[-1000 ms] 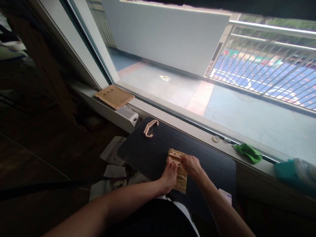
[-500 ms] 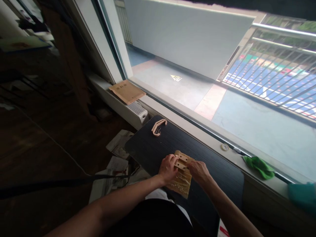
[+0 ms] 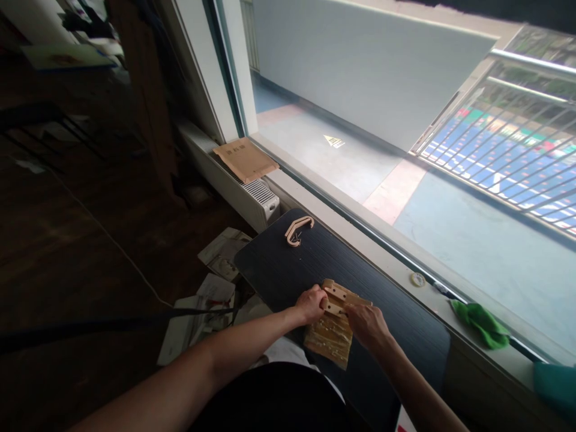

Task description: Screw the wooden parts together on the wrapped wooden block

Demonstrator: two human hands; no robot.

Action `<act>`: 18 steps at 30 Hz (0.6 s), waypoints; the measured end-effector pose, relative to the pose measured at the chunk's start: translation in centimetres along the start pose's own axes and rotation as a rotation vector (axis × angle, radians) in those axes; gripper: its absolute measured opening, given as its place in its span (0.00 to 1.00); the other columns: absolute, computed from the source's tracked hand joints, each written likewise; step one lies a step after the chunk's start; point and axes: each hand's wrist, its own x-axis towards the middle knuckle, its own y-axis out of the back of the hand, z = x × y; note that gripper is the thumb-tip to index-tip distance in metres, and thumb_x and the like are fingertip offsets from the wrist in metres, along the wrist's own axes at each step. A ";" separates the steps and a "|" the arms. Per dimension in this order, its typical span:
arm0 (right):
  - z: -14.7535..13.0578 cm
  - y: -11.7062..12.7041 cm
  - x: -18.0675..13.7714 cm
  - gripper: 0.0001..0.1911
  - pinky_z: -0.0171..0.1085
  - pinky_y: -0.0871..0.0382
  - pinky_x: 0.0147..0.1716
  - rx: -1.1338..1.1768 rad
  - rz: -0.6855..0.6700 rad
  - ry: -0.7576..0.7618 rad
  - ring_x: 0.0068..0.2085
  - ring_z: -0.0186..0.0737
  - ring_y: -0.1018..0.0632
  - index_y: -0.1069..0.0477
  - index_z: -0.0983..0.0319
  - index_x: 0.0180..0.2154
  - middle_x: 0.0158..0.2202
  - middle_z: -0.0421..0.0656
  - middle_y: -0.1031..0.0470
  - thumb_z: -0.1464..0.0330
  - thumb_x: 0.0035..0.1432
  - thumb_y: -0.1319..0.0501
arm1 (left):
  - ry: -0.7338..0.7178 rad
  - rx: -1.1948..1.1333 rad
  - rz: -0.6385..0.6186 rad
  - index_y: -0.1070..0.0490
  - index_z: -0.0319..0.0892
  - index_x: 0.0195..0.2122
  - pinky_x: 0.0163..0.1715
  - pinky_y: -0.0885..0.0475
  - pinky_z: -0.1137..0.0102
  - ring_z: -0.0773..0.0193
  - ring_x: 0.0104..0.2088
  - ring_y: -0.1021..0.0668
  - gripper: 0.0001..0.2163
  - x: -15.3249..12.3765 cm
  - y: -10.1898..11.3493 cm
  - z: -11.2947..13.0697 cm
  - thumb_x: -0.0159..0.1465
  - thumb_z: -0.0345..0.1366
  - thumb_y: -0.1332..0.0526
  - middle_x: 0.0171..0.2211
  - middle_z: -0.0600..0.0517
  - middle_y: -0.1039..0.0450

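Observation:
My left hand (image 3: pixel 310 303) is closed round the left end of a small pale wooden piece with holes (image 3: pixel 338 297), held just above a dark table (image 3: pixel 279 270). My right hand (image 3: pixel 366 324) pinches the same piece from its right side. Under both hands lies a clear plastic bag of wooden parts (image 3: pixel 330 339). At the table's far end a curved wooden hook-shaped part (image 3: pixel 297 230) lies with a few small dark screws beside it.
A windowsill runs along the table's far side with a tape roll (image 3: pixel 418 279) and a green cloth (image 3: pixel 480 323). A brown envelope (image 3: pixel 245 159) rests on a white radiator (image 3: pixel 252 201). Papers (image 3: pixel 211 282) lie on the dark floor at left.
The view has swung left. My left hand went from lying flat on the bag to gripping the wooden piece's left end; both hands stay on the piece.

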 end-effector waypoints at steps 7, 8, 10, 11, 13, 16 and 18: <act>-0.4 -0.6 -0.2 0.15 0.34 0.34 0.30 0.036 -0.015 -0.011 0.35 0.42 0.21 0.26 0.64 0.34 0.33 0.47 0.21 0.77 0.57 0.52 | 0.023 -0.011 -0.036 0.32 0.45 0.38 0.41 0.31 0.71 0.64 0.38 0.26 0.10 0.5 -0.7 -0.6 0.55 0.31 0.45 0.39 0.52 0.35; -0.3 -0.7 -0.2 0.15 0.34 0.35 0.30 0.049 -0.009 -0.037 0.35 0.42 0.22 0.26 0.63 0.34 0.32 0.47 0.21 0.75 0.57 0.52 | 0.023 0.001 -0.043 0.32 0.46 0.38 0.42 0.31 0.71 0.64 0.38 0.26 0.10 0.5 -0.7 -0.5 0.54 0.31 0.44 0.39 0.52 0.35; 0.1 -0.9 -0.3 0.15 0.35 0.35 0.31 0.084 -0.011 -0.091 0.36 0.42 0.22 0.26 0.62 0.34 0.33 0.46 0.21 0.72 0.58 0.52 | 0.030 0.025 -0.044 0.32 0.47 0.38 0.42 0.31 0.69 0.62 0.38 0.26 0.10 0.5 -0.7 -0.4 0.54 0.33 0.43 0.40 0.52 0.35; 0.2 -0.9 -0.3 0.15 0.35 0.35 0.31 0.106 -0.019 -0.115 0.36 0.42 0.22 0.27 0.61 0.34 0.33 0.46 0.21 0.70 0.58 0.52 | 0.034 0.034 -0.039 0.32 0.47 0.38 0.42 0.31 0.69 0.62 0.38 0.26 0.10 0.5 -0.6 -0.3 0.54 0.34 0.43 0.40 0.52 0.35; 0.5 -1.0 -0.5 0.14 0.35 0.36 0.32 0.143 -0.028 -0.144 0.38 0.41 0.22 0.27 0.59 0.35 0.34 0.45 0.22 0.68 0.59 0.52 | 0.043 0.049 -0.030 0.32 0.48 0.38 0.41 0.31 0.68 0.61 0.38 0.26 0.10 0.5 -0.6 -0.2 0.54 0.35 0.43 0.40 0.52 0.35; 0.9 -1.1 -0.8 0.15 0.35 0.36 0.31 0.143 -0.011 -0.150 0.37 0.41 0.22 0.28 0.58 0.35 0.33 0.44 0.22 0.66 0.59 0.52 | 0.041 0.058 -0.021 0.33 0.48 0.39 0.42 0.31 0.68 0.61 0.40 0.26 0.10 0.5 -0.5 -0.1 0.55 0.35 0.43 0.40 0.51 0.34; 0.9 -1.1 -0.9 0.15 0.35 0.37 0.30 0.121 0.003 -0.145 0.35 0.40 0.22 0.28 0.59 0.35 0.32 0.44 0.22 0.67 0.60 0.52 | 0.041 0.056 -0.024 0.33 0.47 0.40 0.43 0.32 0.68 0.61 0.41 0.26 0.10 0.5 -0.4 0.0 0.55 0.35 0.43 0.41 0.51 0.34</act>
